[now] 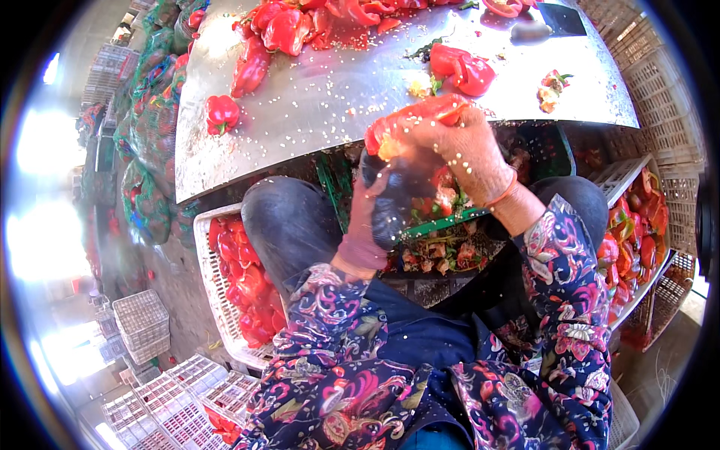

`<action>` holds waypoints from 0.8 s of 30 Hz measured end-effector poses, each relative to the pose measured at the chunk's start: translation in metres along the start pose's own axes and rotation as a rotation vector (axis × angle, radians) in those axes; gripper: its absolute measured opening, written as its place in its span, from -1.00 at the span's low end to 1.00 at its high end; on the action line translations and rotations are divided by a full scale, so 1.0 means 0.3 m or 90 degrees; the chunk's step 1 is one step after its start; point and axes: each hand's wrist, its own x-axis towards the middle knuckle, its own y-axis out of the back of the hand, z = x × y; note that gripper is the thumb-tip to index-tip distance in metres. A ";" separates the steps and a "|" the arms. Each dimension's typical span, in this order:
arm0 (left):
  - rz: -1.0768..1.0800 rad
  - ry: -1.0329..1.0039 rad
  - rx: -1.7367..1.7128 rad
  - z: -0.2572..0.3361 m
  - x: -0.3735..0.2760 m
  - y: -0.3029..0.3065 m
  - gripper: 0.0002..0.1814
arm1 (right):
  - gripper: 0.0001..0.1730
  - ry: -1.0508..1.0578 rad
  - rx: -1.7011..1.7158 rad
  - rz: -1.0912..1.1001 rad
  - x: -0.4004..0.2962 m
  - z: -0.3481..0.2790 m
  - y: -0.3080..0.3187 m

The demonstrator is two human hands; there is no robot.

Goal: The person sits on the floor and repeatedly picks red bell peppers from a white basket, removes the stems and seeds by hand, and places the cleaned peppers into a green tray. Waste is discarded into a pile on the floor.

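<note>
A red bell pepper, opened up with its pale core and seeds showing, is in my right hand above the table's front edge. An orange band circles that bare wrist. Just below the pepper is my left hand, in a maroon and black glove. Motion blur hides its fingers, so its hold on the pepper is unclear. Loose seeds show around both hands. Under them, a green-rimmed crate contains pepper cores and stems.
The metal table bears a pepper heap, a whole pepper, an opened pepper and scattered seeds. White crates of red pepper pieces stand left and right of my knees. Green net sacks line the left.
</note>
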 end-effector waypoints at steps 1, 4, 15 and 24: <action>-0.015 -0.010 -0.015 -0.021 0.017 0.030 -0.62 | -0.78 0.004 0.006 -0.004 -0.008 0.021 -0.016; -0.022 0.104 -0.157 0.003 0.003 0.018 -0.66 | -0.73 0.021 -0.029 -0.040 -0.022 0.038 -0.019; 0.016 -0.095 0.087 0.044 -0.015 0.028 -0.58 | -0.65 0.166 -0.282 -0.021 -0.015 0.020 -0.018; 0.082 -0.275 0.318 0.005 0.025 0.103 -0.59 | -0.87 0.516 -0.783 0.080 -0.030 0.040 -0.078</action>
